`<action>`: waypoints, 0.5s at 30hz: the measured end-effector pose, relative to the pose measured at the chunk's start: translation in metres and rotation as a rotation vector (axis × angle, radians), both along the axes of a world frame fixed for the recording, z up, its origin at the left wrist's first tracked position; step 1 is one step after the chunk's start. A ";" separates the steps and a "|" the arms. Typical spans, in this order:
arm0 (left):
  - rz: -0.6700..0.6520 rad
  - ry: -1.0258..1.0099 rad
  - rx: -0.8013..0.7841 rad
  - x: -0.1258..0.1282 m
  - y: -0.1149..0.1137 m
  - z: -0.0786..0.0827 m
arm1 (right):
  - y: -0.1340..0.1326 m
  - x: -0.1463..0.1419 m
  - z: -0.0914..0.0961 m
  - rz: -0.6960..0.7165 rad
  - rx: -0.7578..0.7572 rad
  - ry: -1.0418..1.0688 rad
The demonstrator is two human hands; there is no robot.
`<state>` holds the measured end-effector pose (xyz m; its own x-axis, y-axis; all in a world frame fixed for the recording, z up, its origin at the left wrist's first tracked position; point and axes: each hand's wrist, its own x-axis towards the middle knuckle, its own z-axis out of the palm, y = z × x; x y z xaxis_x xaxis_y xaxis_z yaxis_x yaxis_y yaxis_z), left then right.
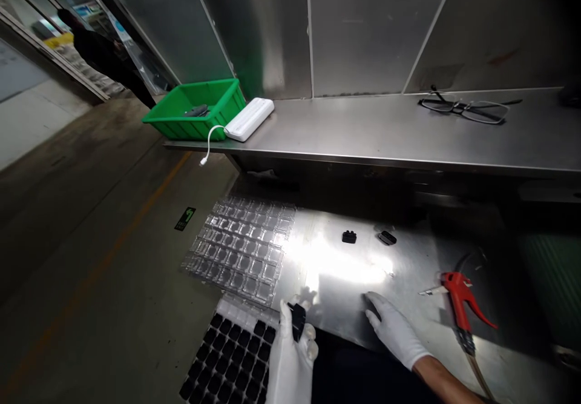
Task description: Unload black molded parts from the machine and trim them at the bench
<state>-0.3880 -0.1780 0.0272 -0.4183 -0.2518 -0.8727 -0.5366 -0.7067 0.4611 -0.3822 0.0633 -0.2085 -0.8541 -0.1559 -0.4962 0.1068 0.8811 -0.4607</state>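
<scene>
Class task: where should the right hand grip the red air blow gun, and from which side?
The red grip of the air blow gun, from above on its left. It lies flat, curved lever facing right, hose leaving the grip's end, so this likely avoids both.

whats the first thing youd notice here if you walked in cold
The bright red air blow gun stands out on the right of the steel bench, and the green plastic crate pops on the shelf above at the left. Next comes the white-gloved left hand gripping a small black part, beside a clear blister tray.
</scene>
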 end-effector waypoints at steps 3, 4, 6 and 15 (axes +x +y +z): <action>-0.114 -0.029 -0.048 -0.014 -0.032 -0.007 | -0.023 -0.029 -0.013 -0.055 0.056 0.128; -0.158 -0.006 -0.063 -0.020 -0.044 -0.011 | -0.031 -0.038 -0.017 -0.058 0.064 0.162; -0.256 0.048 -0.162 -0.038 -0.071 -0.025 | -0.046 -0.050 -0.027 -0.051 0.075 0.216; -0.931 0.066 -1.213 -0.249 -0.183 -0.136 | -0.061 -0.050 -0.067 -0.027 0.184 0.598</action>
